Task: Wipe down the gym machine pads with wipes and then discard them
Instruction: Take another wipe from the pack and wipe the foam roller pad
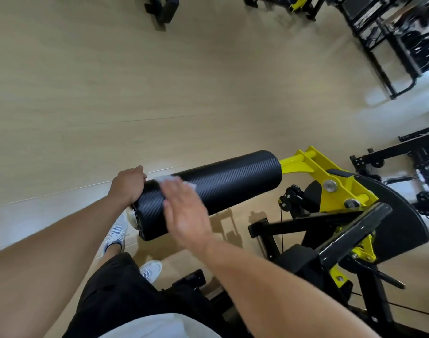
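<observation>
Wipe (175, 179) sits mid-frame, slightly left, white and crumpled, on top of the roller pad (215, 189). Only its edges show past the fingertips. Right hand (186, 211) lies flat over it, fingers straight and together, pressing the wipe onto the pad; I see no curl round it. Hand is motion-blurred.

Pad is a black cylinder with a carbon-weave skin, running from lower left to upper right across the centre. Left hand (128, 184) is at the pad's near left end, fingers wrapped over the top edge, gripping it. A silver end cap (131, 217) shows just below that hand.

Pad's far end joins a yellow arm (313, 167), bolted to the black frame (350, 230) at lower right. A black curved plate (389, 206) sits behind the yellow bracket.

Bottom of frame: black shorts (115, 296) and a pale shirt hem (159, 325). Two white trainers (115, 234) on the floor (111, 81), left of centre, below the pad. Floor is pale wood-look.

Upper right: more black racks (391, 45), blurred, one with yellow parts. Another black stand (163, 7) at top centre-left.
</observation>
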A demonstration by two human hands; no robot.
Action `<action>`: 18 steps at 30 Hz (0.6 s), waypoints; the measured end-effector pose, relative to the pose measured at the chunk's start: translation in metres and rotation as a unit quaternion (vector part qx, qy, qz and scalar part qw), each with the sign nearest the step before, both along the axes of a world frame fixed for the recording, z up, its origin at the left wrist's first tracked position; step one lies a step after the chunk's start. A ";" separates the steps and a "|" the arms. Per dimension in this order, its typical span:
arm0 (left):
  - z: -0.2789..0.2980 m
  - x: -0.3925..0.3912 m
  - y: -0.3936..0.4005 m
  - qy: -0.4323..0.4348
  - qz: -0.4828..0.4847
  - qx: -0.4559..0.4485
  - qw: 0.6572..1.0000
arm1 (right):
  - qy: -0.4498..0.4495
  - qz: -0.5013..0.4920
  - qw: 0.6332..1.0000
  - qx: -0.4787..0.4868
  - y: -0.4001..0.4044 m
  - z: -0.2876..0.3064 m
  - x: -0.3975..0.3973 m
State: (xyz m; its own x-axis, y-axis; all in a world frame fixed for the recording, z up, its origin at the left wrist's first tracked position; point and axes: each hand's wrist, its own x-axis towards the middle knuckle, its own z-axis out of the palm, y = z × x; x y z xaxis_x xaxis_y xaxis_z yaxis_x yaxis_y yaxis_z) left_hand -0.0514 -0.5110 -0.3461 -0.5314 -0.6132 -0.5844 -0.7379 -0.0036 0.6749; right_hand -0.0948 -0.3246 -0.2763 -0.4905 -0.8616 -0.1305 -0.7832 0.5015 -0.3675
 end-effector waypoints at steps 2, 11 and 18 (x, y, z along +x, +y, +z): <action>0.001 0.001 0.001 -0.006 -0.020 0.011 1.000 | 0.004 -0.088 0.996 0.021 0.007 0.010 -0.044; 0.026 0.033 0.051 0.113 -0.047 -0.153 0.981 | 0.033 -0.395 0.914 0.090 0.072 0.013 -0.181; 0.040 0.051 0.073 0.146 -0.112 -0.269 0.945 | 0.010 -0.245 0.969 0.023 0.008 0.009 -0.061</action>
State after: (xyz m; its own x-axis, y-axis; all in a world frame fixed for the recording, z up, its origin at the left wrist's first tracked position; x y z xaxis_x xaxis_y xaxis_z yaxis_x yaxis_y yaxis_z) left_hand -0.0001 -0.4378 -0.3064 -0.7737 -0.6329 -0.0274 -0.4611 0.5329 0.7095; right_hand -0.1554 -0.3162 -0.2669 -0.8424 -0.5176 -0.1497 -0.4534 0.8311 -0.3220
